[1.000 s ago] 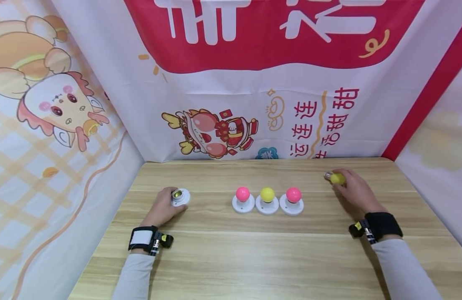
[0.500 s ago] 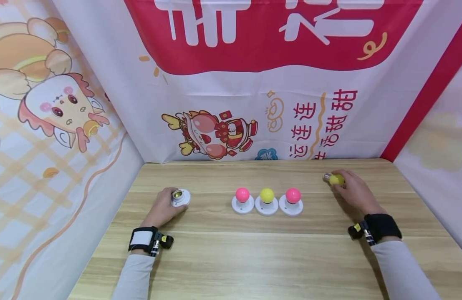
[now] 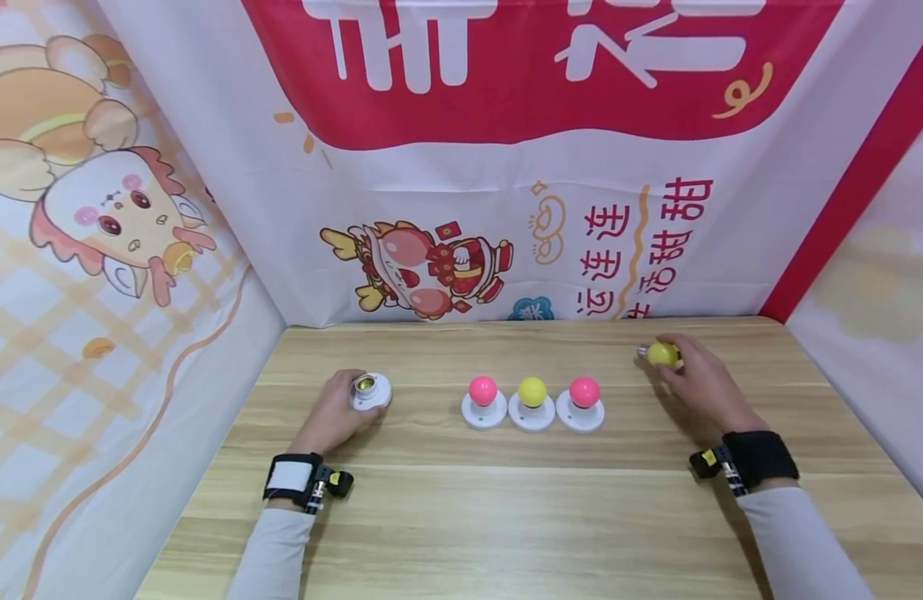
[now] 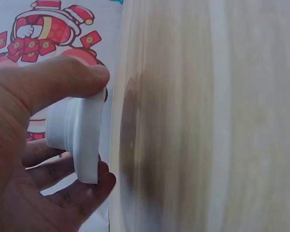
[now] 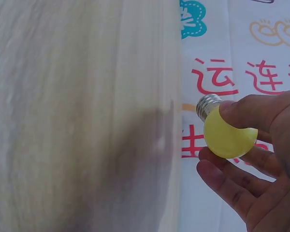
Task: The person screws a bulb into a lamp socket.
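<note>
My left hand (image 3: 339,410) grips a white lamp socket (image 3: 371,392) by the edge of its round base, the brass-lined opening facing up. In the left wrist view the socket (image 4: 87,137) is seen edge-on, thumb on one side and fingers on the other, raised off the wood. At the right, my right hand (image 3: 704,382) holds a yellow light bulb (image 3: 662,354), its metal screw end pointing left. The right wrist view shows the thumb and fingers around the bulb's yellow globe (image 5: 229,134), with the silver thread (image 5: 208,105) free of the hand.
Between the hands, a row of three white sockets stands on the wooden table (image 3: 461,517): one with a pink bulb (image 3: 483,391), one with a yellow bulb (image 3: 532,392), one with a pink bulb (image 3: 584,392). A printed cloth (image 3: 431,192) hangs behind the table's far edge.
My left hand has shifted slightly right with the socket. My right hand has moved a little left with the yellow bulb, turning it slightly. The row of three stays put.
</note>
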The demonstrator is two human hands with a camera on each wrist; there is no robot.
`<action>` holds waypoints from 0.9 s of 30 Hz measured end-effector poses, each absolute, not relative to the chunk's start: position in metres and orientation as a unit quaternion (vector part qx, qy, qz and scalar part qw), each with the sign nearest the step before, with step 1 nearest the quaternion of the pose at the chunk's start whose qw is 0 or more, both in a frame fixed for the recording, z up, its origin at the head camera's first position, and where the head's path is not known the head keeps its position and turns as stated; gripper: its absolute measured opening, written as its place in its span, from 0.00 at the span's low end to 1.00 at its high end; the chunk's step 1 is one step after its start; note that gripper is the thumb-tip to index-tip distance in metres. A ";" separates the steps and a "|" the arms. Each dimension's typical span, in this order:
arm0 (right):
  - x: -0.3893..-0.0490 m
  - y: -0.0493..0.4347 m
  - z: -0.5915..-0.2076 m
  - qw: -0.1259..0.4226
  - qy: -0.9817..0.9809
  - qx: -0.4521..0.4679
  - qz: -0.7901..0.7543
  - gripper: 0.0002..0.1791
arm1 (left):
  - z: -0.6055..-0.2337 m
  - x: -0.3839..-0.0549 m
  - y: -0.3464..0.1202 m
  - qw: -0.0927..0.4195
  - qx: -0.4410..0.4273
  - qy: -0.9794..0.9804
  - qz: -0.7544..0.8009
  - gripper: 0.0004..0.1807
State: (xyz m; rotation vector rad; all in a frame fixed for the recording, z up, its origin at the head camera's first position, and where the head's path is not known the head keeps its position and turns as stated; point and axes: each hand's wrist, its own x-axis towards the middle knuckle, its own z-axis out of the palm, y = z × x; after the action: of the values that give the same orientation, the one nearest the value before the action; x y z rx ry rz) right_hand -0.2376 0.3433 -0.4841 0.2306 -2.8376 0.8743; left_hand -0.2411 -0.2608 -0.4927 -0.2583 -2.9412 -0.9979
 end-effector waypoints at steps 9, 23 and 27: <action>-0.233 0.331 -0.470 0.071 -0.950 0.062 0.297 0.30 | -0.487 -0.242 -0.245 0.028 -0.101 -0.937 -0.334 0.44; -0.224 0.306 -0.452 0.148 -0.946 0.134 0.257 0.30 | -0.479 -0.239 -0.211 0.046 -0.127 -0.928 -0.346 0.43; -0.222 0.298 -0.448 0.170 -0.941 0.151 0.252 0.31 | -0.472 -0.237 -0.202 0.039 -0.128 -0.926 -0.354 0.44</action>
State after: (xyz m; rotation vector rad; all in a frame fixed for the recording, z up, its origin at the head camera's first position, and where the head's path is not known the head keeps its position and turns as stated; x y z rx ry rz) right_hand -0.2224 0.2980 -0.4476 0.4302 -2.6725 0.7167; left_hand -0.2375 -0.2020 -0.4719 -0.3924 -2.8387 -1.0850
